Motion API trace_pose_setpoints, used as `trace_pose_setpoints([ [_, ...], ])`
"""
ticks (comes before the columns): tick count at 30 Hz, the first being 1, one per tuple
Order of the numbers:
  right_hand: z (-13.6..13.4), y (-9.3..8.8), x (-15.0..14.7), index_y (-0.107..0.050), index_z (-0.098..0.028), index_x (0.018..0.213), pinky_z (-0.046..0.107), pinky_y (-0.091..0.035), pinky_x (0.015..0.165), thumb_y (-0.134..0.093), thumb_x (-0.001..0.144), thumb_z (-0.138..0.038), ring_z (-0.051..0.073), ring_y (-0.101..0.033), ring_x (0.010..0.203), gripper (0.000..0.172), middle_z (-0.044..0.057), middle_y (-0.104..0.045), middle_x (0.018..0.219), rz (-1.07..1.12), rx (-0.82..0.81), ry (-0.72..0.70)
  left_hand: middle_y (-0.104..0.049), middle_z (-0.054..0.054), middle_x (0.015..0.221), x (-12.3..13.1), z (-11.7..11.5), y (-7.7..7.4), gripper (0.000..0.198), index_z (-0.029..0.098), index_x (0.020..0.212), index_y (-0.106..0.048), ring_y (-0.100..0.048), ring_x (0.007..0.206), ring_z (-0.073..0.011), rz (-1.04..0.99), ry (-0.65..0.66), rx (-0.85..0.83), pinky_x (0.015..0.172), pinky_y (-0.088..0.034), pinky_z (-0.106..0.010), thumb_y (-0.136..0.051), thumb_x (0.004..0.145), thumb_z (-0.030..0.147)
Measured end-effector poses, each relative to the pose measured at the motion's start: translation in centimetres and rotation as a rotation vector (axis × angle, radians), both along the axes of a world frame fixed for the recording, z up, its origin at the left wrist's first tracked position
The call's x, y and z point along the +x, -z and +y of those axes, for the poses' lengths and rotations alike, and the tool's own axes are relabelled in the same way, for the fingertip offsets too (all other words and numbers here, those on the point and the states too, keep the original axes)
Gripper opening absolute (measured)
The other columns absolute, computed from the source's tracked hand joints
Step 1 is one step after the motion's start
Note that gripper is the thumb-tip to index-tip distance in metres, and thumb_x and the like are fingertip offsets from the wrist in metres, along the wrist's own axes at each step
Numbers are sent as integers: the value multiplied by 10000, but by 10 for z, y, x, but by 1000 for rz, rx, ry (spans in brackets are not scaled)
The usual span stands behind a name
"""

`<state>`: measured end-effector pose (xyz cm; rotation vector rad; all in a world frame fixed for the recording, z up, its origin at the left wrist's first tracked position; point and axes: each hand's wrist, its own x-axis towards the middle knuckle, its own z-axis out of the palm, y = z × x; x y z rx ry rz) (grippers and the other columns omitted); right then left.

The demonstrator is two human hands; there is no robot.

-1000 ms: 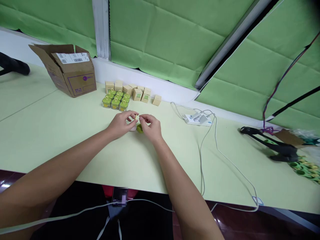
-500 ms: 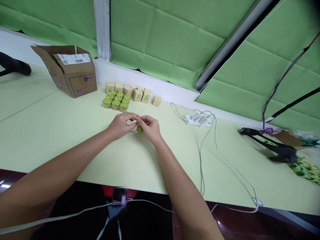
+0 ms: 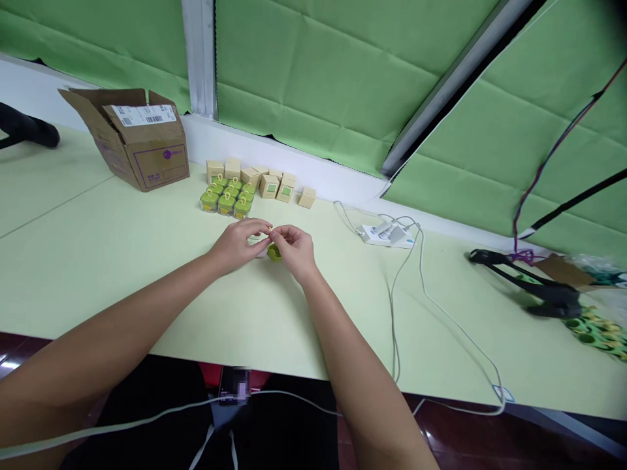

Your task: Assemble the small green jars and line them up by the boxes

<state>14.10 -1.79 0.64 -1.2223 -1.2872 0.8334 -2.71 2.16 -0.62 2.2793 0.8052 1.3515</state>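
Observation:
Over the middle of the table, my left hand (image 3: 238, 244) and my right hand (image 3: 295, 249) meet at the fingertips. Both are closed in a pinch on a small pale-yellow piece (image 3: 270, 229); the fingers cover most of it. Just below, partly behind my right fingers, sits a small green round piece (image 3: 274, 253). Beside it a whitish thing shows under my left fingers, too hidden to name. Beyond my hands stand several small clear containers (image 3: 226, 203) in rows, with green lids and yellow loops on top.
Small tan cartons (image 3: 269, 186) line the wall behind the containers. An open cardboard box (image 3: 157, 156) stands at the back left. To the right lies a white power strip (image 3: 386, 234) with cables trailing across the table (image 3: 196, 320). A black stand (image 3: 553, 297) and green-yellow pieces (image 3: 595, 333) lie farther right.
My hands stay in nearly the same place, with only slight finger movement at the pinched piece. The view has shifted very slightly.

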Motion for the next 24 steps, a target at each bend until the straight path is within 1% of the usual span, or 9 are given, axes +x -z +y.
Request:
trace_pose_setpoints([
  [4, -1, 0, -2, -653, -214, 787, 275, -456, 616, -703, 772, -473, 126, -547, 624, 264, -4, -659, 749, 4, -16, -16, -775, -65, 1132, 0, 0, 0, 143, 225, 972, -749, -724, 1048, -215, 0, 10, 26, 939, -574, -378, -659, 894, 304],
  [9, -1, 2, -3, -624, -222, 805, 268, -432, 610, -689, 791, -489, 129, -534, 653, 275, -8, -626, 766, 14, 7, -32, -776, -67, 1098, 0, 0, -3, 122, 219, 955, -742, -722, 1028, -214, -18, 25, 42, 922, -565, -372, -658, 900, 289],
  [13, -1, 3, -5, -595, -231, 818, 272, -431, 620, -671, 808, -526, 126, -515, 642, 305, -21, -601, 757, 7, 16, -55, -765, -71, 1089, 1, -2, -7, 120, 217, 950, -728, -709, 994, -214, -4, 44, 13, 888, -558, -372, -639, 901, 281],
  [17, -3, 1, -6, -572, -235, 825, 277, -443, 654, -656, 828, -535, 129, -517, 662, 312, -23, -593, 768, -5, 37, -63, -754, -75, 1067, 1, -5, -10, 112, 207, 942, -702, -698, 972, -208, 15, 54, 23, 864, -547, -359, -611, 915, 266],
  [20, -3, 1, -7, -572, -232, 834, 284, -452, 685, -654, 834, -528, 134, -530, 684, 307, -21, -592, 773, 0, 51, -68, -755, -66, 1043, 1, -6, -11, 102, 202, 927, -687, -699, 966, -201, 17, 39, 37, 862, -541, -346, -603, 923, 260],
  [24, -3, 1, -7, -582, -227, 844, 284, -451, 690, -653, 836, -519, 129, -532, 688, 301, -25, -591, 779, 21, 55, -68, -751, -30, 967, 1, -7, -10, 92, 209, 952, -685, -699, 893, -180, -4, 4, 17, 827, -544, -324, -618, 909, 256],
])
